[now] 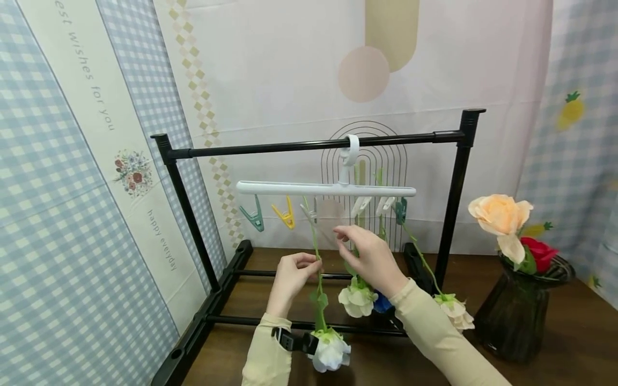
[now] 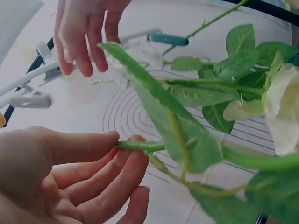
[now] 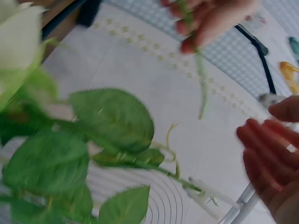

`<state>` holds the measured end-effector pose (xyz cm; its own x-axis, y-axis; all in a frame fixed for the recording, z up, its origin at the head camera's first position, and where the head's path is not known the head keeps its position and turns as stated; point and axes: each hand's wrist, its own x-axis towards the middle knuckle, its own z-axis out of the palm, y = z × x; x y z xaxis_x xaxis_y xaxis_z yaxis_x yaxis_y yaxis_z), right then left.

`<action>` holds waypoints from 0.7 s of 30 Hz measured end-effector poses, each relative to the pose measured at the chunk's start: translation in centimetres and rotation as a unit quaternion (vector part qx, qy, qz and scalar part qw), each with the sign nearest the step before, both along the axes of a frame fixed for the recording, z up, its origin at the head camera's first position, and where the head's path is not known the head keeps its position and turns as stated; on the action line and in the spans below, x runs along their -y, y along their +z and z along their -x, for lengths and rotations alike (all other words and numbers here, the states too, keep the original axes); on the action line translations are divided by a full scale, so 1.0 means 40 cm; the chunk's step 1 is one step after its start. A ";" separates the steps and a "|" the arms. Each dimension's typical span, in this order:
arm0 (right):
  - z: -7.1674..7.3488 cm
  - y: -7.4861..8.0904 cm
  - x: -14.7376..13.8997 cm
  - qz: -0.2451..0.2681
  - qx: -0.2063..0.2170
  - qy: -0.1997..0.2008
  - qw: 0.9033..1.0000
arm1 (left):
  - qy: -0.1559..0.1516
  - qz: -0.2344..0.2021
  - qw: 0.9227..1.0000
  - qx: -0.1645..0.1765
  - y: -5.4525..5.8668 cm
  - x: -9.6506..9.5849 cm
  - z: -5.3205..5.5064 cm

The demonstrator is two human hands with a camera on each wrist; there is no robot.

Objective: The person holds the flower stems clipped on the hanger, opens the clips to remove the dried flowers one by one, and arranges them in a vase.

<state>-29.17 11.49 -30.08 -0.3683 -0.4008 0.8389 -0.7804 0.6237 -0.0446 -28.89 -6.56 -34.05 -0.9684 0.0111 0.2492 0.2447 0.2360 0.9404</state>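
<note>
My left hand [image 1: 293,276] pinches the green stem [image 2: 135,145] of an artificial white rose [image 1: 330,351], whose bloom hangs downward. The stem's upper end reaches up beside a grey clip [image 1: 309,213] under the white hanger [image 1: 289,188]; in the right wrist view that end stands free in the air. My right hand [image 1: 369,254] is to the right of this stem, a little below the clips, its fingers loosely extended with nothing between them. Beside it a cream rose [image 1: 357,297] hangs head down, its stem held by a white clip [image 3: 205,198].
The hanger hooks over a black rack's top bar [image 1: 270,148]. A green clip [image 1: 254,215] and a yellow clip [image 1: 285,213] hang at its left. Another cream rose [image 1: 455,312] hangs at right from a dark green clip [image 1: 401,210]. A dark vase [image 1: 514,316] holds peach and red roses.
</note>
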 end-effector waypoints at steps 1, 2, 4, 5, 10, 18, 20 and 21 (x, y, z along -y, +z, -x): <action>0.003 -0.004 -0.004 -0.017 -0.029 0.015 0.999 | -0.010 -0.004 1.000 0.003 0.000 0.001 -0.003; 0.008 -0.008 -0.007 -0.037 -0.061 0.031 0.997 | -0.022 -0.009 1.000 0.009 0.002 0.002 -0.007; 0.018 -0.019 -0.009 -0.078 -0.126 0.058 0.987 | -0.041 -0.013 0.999 0.018 0.005 0.003 -0.015; 0.023 -0.024 -0.009 -0.098 -0.153 0.068 0.981 | -0.051 -0.013 0.998 0.022 0.007 0.004 -0.019; 0.040 -0.051 -0.006 -0.187 -0.233 0.084 0.951 | -0.091 -0.007 0.995 0.036 0.021 0.003 -0.040; 0.039 -0.077 -0.017 -0.177 -0.282 0.101 0.937 | -0.150 -0.015 0.987 0.056 0.016 -0.006 -0.055; 0.036 -0.082 -0.021 -0.178 -0.297 0.096 0.933 | -0.157 -0.016 0.986 0.061 0.013 -0.009 -0.058; 0.035 -0.085 -0.024 -0.181 -0.306 0.092 0.930 | -0.161 -0.016 0.985 0.061 0.011 -0.010 -0.060</action>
<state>-30.57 12.44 -33.48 0.2365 -0.7066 0.6669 -0.6859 0.3648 0.6297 -26.48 -6.15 -33.60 -0.9386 0.3174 0.1354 0.1861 0.1350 0.9732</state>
